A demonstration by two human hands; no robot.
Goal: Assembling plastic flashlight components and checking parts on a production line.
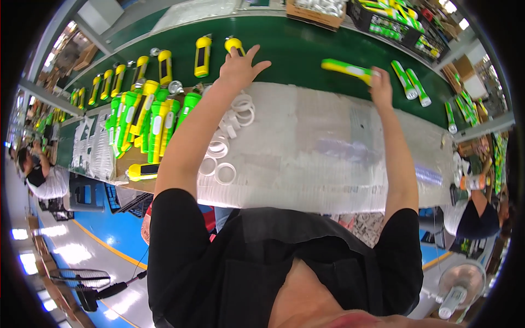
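Note:
My right hand [381, 90] grips one end of a green and yellow flashlight [345, 69], which it holds nearly level over the green belt [295, 49]; the flashlight is slightly blurred. My left hand [239, 69] stretches over the belt with its fingers spread. Its fingertips reach the body of a yellow flashlight [233, 44] with a dark panel, partly hidden behind them. Just left of that hand lies another yellow flashlight [203, 56]. Under my left forearm, several white plastic rings [225, 173] lie loose on the wrapped work surface [306, 180].
Green and yellow flashlights [157, 120] are heaped left of my left arm. More yellow ones line the belt at left. Two green flashlights [404, 80] lie beyond my right hand. At the back stand a black crate [383, 27] of flashlights and a cardboard box [314, 17]. People work at both sides.

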